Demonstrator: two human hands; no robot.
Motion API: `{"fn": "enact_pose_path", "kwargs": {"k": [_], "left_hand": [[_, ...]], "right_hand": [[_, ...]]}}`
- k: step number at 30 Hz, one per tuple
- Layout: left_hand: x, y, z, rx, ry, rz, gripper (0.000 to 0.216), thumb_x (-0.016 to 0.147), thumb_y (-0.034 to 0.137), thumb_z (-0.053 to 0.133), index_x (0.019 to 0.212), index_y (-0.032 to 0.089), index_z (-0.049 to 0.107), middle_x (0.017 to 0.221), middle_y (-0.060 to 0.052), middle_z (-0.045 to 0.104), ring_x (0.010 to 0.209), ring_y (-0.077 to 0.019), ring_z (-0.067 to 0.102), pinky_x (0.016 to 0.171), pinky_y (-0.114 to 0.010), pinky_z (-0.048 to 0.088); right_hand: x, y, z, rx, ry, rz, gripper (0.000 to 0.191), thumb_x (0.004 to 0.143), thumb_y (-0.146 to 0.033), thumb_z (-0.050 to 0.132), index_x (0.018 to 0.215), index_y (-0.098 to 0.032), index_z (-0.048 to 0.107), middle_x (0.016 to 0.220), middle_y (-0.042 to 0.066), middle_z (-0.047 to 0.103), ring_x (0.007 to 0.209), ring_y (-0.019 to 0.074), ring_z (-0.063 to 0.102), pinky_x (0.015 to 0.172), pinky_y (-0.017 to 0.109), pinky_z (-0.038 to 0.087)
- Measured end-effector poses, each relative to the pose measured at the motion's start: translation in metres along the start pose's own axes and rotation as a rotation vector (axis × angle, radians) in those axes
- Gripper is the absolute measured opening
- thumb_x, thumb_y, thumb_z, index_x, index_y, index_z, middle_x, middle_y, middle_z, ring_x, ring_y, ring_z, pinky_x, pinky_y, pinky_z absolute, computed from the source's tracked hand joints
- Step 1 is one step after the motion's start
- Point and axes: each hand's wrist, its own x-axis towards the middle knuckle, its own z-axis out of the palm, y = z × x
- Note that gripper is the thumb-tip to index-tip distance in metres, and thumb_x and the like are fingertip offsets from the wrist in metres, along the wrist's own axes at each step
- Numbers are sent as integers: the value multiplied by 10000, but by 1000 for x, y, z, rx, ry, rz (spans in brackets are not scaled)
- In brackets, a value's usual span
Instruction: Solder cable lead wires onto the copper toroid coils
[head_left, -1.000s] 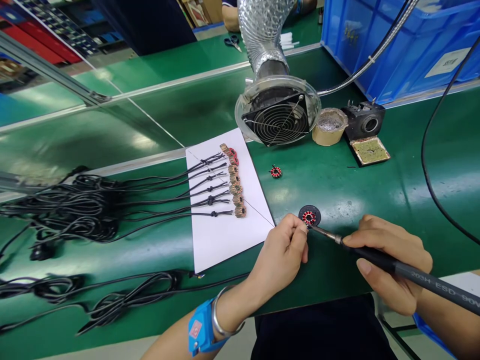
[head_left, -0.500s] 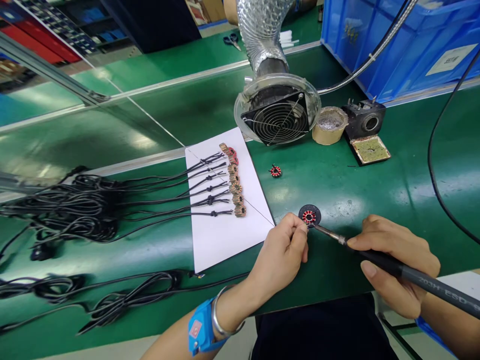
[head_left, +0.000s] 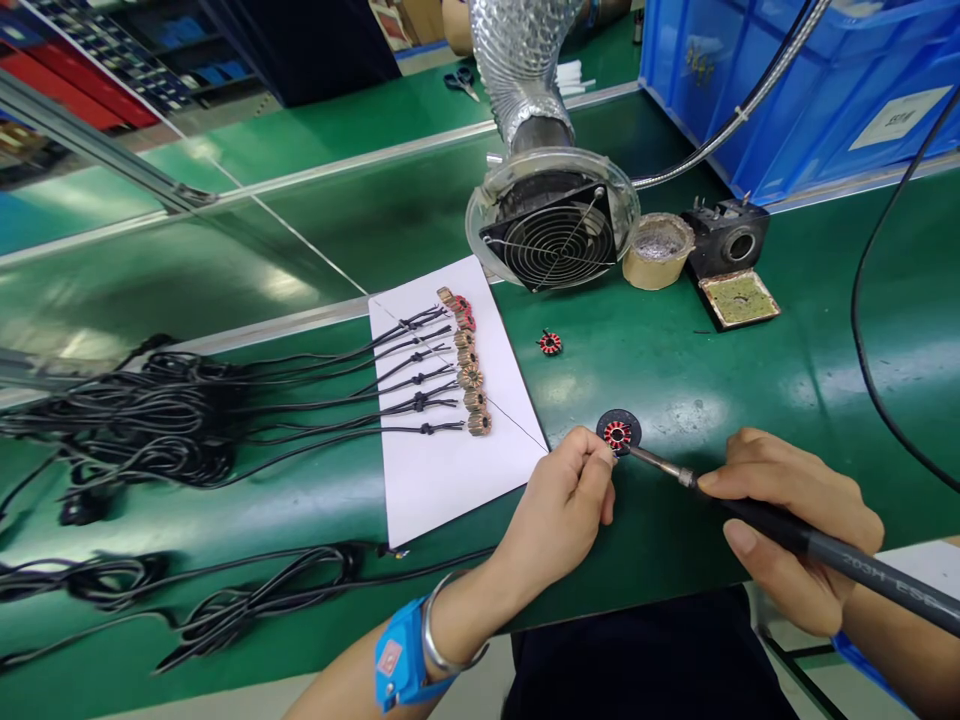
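Observation:
My right hand grips a dark soldering iron, its metal tip touching a small red and copper coil that sits on a black round disc on the green mat. My left hand is pinched shut right beside the coil, fingertips at its left edge; what it pinches is too thin to make out. A blue wrist strap and a metal bangle are on my left wrist.
A white sheet carries several coils tied to black cables running left. One loose coil lies beyond. A fume extractor fan, a solder pot, an iron stand with sponge and a blue crate stand behind.
Almost nothing has moved. The soldering iron handle has shifted slightly right and down in my right hand's grip, with the tip staying on the coil.

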Motion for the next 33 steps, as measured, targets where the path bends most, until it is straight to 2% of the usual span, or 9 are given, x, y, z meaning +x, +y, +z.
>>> {"fn": "enact_pose_path", "kwargs": {"k": [4, 6, 9, 12, 17, 20, 24, 29, 33], "left_hand": [[4, 0, -4, -14, -6, -11, 271, 977, 392, 362, 827, 205, 489, 511, 75, 489, 525, -108, 407, 567, -247, 318], [6, -2, -6, -27, -24, -1, 284, 978, 409, 350, 847, 202, 494, 516, 73, 484, 524, -111, 398, 563, -251, 311], [9, -3, -9, -52, -43, 18, 304, 977, 424, 339, 838, 196, 485, 528, 71, 461, 524, -111, 381, 558, -253, 306], [11, -6, -11, -91, -64, 33, 299, 973, 417, 347, 820, 192, 472, 536, 71, 431, 531, -109, 363, 561, -252, 301], [11, -7, -13, -126, -157, 40, 286, 977, 405, 336, 850, 187, 468, 531, 73, 404, 537, -112, 351, 574, -256, 292], [9, -4, -13, -95, -180, 53, 286, 981, 416, 337, 861, 188, 461, 562, 65, 422, 561, -116, 375, 602, -258, 318], [8, -2, -13, -69, -168, 66, 342, 984, 456, 324, 775, 201, 415, 607, 48, 437, 591, -120, 395, 613, -262, 328], [5, 0, -14, -2, -185, 121, 363, 990, 478, 314, 783, 202, 426, 679, 28, 483, 641, -131, 435, 632, -273, 342], [3, 5, -14, 124, -96, 175, 298, 998, 415, 338, 809, 205, 433, 746, 24, 484, 692, -136, 441, 649, -281, 344]], "right_hand": [[1, 5, 2, -38, 98, -19, 411, 781, -79, 557, 1179, -152, 629, 776, 47, 611, 619, 160, 562, 518, 319, 446], [6, 9, 4, -99, 76, 9, 429, 828, -58, 567, 1239, -178, 593, 797, 29, 635, 641, 141, 583, 547, 286, 478], [19, 18, 10, -209, -98, -5, 328, 870, -37, 566, 1151, -202, 607, 863, 17, 669, 670, 114, 586, 623, 257, 491], [31, 31, 17, -263, -296, -68, 186, 898, -90, 562, 1039, -198, 618, 835, 27, 653, 703, 139, 535, 660, 277, 465], [39, 50, 22, -218, -433, -110, 166, 934, -113, 502, 1008, -204, 619, 754, 8, 571, 679, 136, 445, 635, 253, 402], [38, 52, 20, -204, -436, -146, 163, 942, -129, 501, 1025, -203, 620, 730, 4, 538, 683, 135, 439, 628, 248, 390], [37, 47, 20, -209, -412, -233, 269, 891, -51, 501, 1087, -209, 593, 760, 11, 568, 682, 137, 454, 619, 260, 387], [37, 43, 23, -321, -398, -350, 199, 921, -92, 503, 1063, -207, 580, 693, 1, 508, 644, 147, 388, 566, 269, 321], [31, 41, 23, -374, -346, -279, 231, 898, -80, 498, 1075, -204, 581, 704, 1, 512, 644, 149, 421, 573, 261, 359]]}}
